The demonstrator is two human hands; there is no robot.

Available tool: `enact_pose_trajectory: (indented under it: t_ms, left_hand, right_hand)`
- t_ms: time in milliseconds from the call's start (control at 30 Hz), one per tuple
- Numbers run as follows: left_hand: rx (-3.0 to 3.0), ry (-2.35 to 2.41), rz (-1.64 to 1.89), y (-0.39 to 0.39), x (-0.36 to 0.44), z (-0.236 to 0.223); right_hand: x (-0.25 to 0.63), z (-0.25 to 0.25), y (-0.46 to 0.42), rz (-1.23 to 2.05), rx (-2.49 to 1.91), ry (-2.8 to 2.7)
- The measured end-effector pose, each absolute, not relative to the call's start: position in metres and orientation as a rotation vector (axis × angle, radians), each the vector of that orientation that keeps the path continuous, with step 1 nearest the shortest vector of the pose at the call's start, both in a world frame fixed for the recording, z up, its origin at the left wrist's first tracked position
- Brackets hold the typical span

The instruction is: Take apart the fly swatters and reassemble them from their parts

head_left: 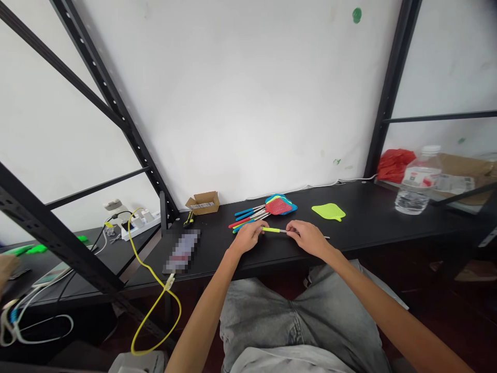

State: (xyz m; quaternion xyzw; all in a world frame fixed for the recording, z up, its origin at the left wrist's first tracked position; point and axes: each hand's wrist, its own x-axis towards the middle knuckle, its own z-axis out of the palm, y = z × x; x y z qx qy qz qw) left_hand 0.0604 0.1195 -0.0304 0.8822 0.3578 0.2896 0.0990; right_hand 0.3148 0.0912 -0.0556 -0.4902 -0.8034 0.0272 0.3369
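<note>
My left hand (249,237) is closed around one end of a yellow-green fly swatter handle (272,229) with a thin metal rod. My right hand (306,237) pinches the rod, whose tip sticks out past the fingers on the right. The handle lies level just above the front of the black table. Behind my hands rests a stack of fly swatters (281,205) with red, blue and yellow mesh heads, their handles pointing left. A separate yellow-green swatter head (329,211) lies flat to the right, apart from both hands.
To the left are a small cardboard box (204,203), a yellow-black cutter (189,219) and a blurred-out phone (182,252) on a yellow cable (145,265). A water bottle (417,182) stands at the right. Black posts frame the table; another person's hand (8,268) shows far left.
</note>
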Motion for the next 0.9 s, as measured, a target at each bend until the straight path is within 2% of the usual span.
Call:
enact_pose_trajectory:
  t_ms: [500, 900]
  left_hand:
    - [2.753, 1.123, 0.727, 0.1234, 0.0610, -0.0370]
    - [2.622, 1.191, 0.801, 0.1251, 0.0598, -0.0331]
  right_hand:
    - [0.3139, -0.0551, 0.0891, 0.060, -1.206, -2.137]
    - [0.3144, -0.0475, 0.0843, -0.176, -1.103, -1.580]
